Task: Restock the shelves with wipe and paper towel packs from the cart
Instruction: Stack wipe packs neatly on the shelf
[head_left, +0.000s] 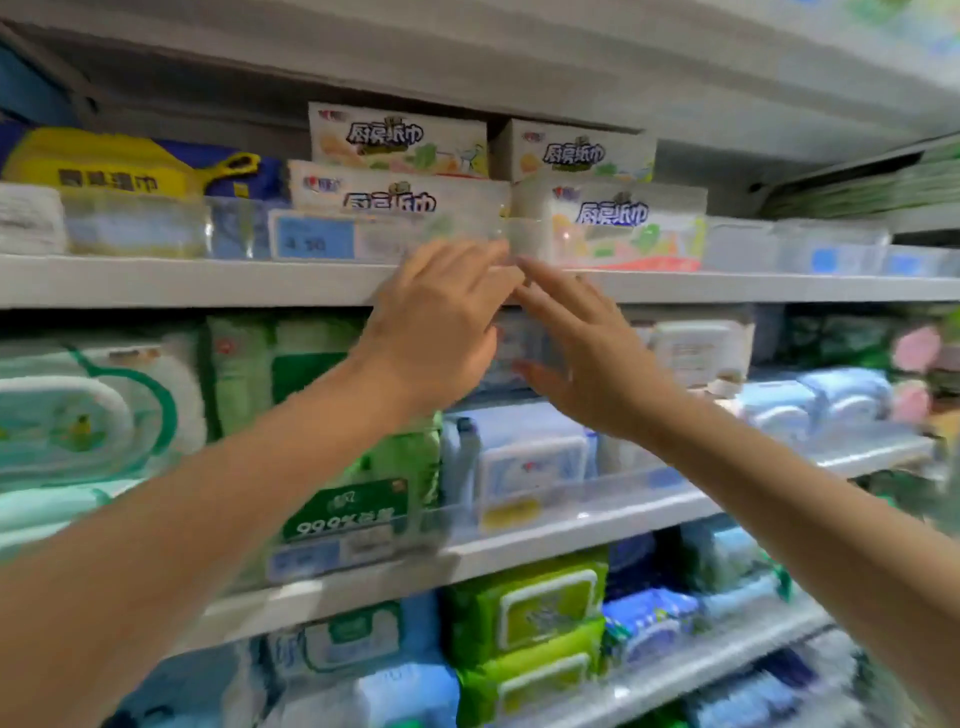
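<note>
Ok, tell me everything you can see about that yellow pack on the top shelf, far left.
The yellow pack is a soft plastic-wrapped bundle with dark lettering, a blue section at its right end and a yellow carry loop there. It lies flat at the left of the top shelf, behind a clear front guard. Nothing grips it.

Paper towel packs (608, 208), stacked two high, are filling the middle of the top shelf (182, 280) almost to the board above (467, 62). A clear front rail (322, 236) is barring any low reach, and open room is showing right of the stack.
</note>
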